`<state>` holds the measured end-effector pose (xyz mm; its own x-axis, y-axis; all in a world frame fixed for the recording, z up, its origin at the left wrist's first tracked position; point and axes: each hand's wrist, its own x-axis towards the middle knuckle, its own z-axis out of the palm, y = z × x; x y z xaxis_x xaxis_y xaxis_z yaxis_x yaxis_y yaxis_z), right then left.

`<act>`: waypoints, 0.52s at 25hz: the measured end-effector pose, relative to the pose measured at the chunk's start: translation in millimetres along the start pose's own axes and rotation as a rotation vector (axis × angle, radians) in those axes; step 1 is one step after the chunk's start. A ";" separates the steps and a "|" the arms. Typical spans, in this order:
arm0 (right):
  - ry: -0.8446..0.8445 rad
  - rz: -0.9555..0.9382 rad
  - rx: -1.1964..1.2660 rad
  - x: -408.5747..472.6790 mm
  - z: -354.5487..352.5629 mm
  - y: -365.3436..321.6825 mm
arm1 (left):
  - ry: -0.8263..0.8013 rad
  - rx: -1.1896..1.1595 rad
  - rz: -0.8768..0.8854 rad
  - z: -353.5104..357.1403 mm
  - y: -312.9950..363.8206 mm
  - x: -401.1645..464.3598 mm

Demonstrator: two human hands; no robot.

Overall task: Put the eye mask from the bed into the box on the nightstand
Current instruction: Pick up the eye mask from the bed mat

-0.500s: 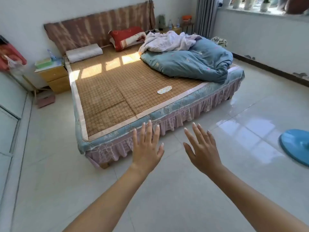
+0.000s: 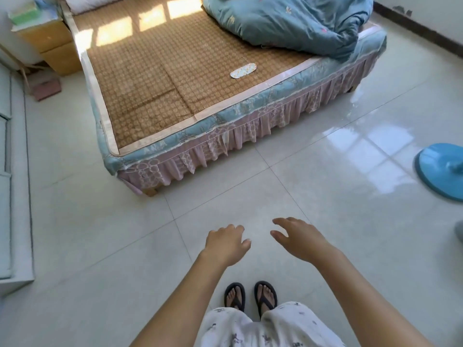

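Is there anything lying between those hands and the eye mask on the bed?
Nothing visible blocks it. Open floor tiles and bare woven mat lie between the left hand, the right hand and the eye mask. The blue quilt sits off to the mask's right.

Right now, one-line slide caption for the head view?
Both hands, left and right, empty over the tiled floor; eye mask untouched on the bed mat.

Single head-mounted view, angled steeply down over both hands point(image 2: 265, 242); floor point(image 2: 325, 196) directly below, bed point(image 2: 175, 78) well beyond them.
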<state>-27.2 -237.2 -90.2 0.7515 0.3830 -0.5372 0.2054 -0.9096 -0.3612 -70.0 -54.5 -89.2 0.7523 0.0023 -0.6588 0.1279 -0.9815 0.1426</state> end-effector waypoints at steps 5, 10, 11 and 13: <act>-0.106 0.043 -0.034 11.0 -15.9 12.7 | -0.039 -0.052 -0.038 -17.5 10.7 11.8; -0.169 0.069 -0.068 32.7 -38.4 13.3 | -0.001 -0.087 -0.046 -42.4 13.3 31.0; -0.181 0.070 -0.073 39.0 -43.8 12.7 | -0.005 -0.088 -0.049 -47.1 12.5 37.0; -0.194 0.070 -0.073 55.0 -55.8 12.1 | -0.017 -0.091 -0.056 -58.4 10.1 53.2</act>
<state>51.5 -236.1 -81.6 0.6319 0.3361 -0.6984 0.2075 -0.9416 -0.2654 9.0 -53.1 -79.7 0.7316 0.0529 -0.6797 0.2284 -0.9584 0.1712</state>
